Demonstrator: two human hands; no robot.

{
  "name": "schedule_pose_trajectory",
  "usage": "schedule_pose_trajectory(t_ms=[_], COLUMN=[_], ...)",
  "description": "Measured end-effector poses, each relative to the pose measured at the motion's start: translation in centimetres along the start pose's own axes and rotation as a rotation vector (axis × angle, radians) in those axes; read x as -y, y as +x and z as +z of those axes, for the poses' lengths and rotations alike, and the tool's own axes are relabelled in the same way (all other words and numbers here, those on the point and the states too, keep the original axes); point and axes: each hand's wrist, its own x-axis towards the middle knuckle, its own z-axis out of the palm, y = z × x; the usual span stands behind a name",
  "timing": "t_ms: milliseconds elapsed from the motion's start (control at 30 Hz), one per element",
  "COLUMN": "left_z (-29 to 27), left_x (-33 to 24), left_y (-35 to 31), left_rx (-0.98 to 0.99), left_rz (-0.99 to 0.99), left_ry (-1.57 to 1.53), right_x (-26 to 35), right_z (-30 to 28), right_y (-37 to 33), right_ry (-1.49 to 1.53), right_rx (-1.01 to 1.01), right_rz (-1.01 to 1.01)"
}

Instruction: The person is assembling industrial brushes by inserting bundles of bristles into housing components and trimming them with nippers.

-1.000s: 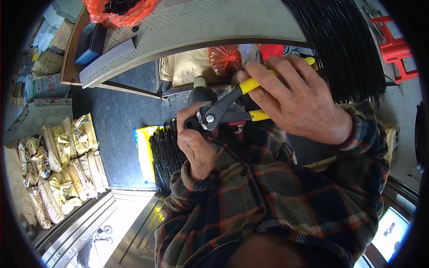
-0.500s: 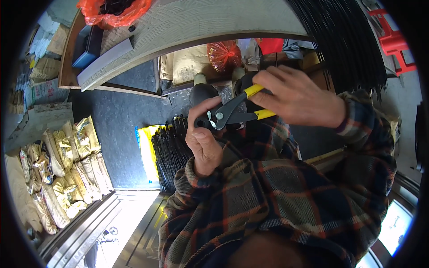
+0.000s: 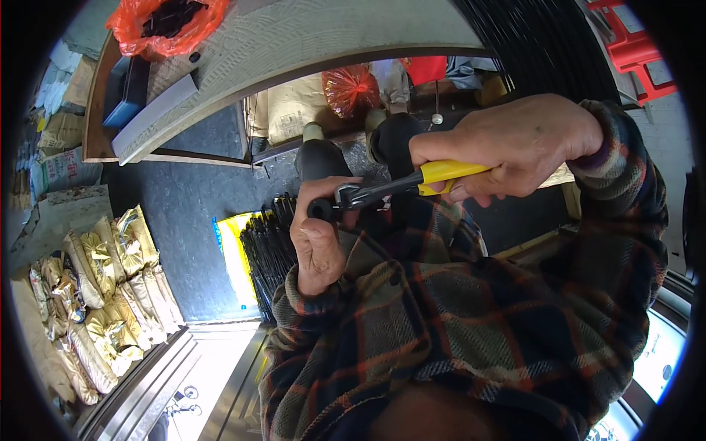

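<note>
From where I watched, the left hand (image 3: 318, 246) was closed around a short dark piece (image 3: 321, 209), its thumb and fingertips pinched right up against the metal head of the pliers (image 3: 368, 192). That was my main worry: the fingers sat so near the nose of the tool that a slip or a hard squeeze could have nipped skin, and I judged that the small piece could have twisted out of the pinch and dropped toward the bundle of black rods (image 3: 268, 246) on the yellow bag (image 3: 229, 253) below. I could not make out what the piece was, since the thumb hid most of it.

The pliers looked like a hand tool with a grey steel head and yellow grips, lying nearly level and held up in front of the plaid-shirted chest, well above the floor. Its jaws appeared shut on the piece, though the view was too tight to be sure.

The right hand (image 3: 515, 143) was wrapped firmly around the yellow handles (image 3: 448, 173), knuckles up. I reckoned a sweaty or shifting grip there could have let the tool rotate.
</note>
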Motion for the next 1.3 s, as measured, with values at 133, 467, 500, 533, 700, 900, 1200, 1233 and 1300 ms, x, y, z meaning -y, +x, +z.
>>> schedule_pose_trajectory(t_ms=[133,467,500,533,700,900,1200,1233,1300], left_z=[-0.4,-0.2,-0.5,-0.8,-2.8,-10.8,-20.1,-21.6,-23.7], left_x=[0.1,0.3,0.2,0.1,-0.4,-11.9,-9.1,-6.5,-2.3], left_y=[-0.3,0.5,0.6,0.6,2.1,-4.6,-9.6,-8.4,-6.4], left_rx=[0.063,0.098,0.062,0.014,-0.49,-0.864,-0.812,-0.78,-0.627], left_rz=[0.032,0.071,0.014,-0.041,0.391,1.003,0.737,0.518,0.096], left_ry=[0.012,0.03,0.053,0.07,0.076,-0.26,0.531,0.605,0.714], right_x=[0.0,-0.6,-1.0,-1.2,-2.8,-13.8,-12.8,-12.5,-12.4], right_z=[0.0,-0.4,-0.1,0.1,-2.0,-12.5,-13.2,-12.6,-11.8], right_y=[-0.2,0.8,1.5,2.2,5.6,9.0,10.0,8.8,6.6], right_ry=[-0.257,-0.418,-0.356,-0.302,-0.672,-1.231,-1.355,-1.33,-1.299], right_rx=[-0.07,-0.081,-0.107,-0.121,-0.585,-0.751,-0.812,-0.791,-0.787], right_rz=[-0.15,-0.14,-0.139,-0.138,-0.193,0.103,-0.026,0.03,0.106])
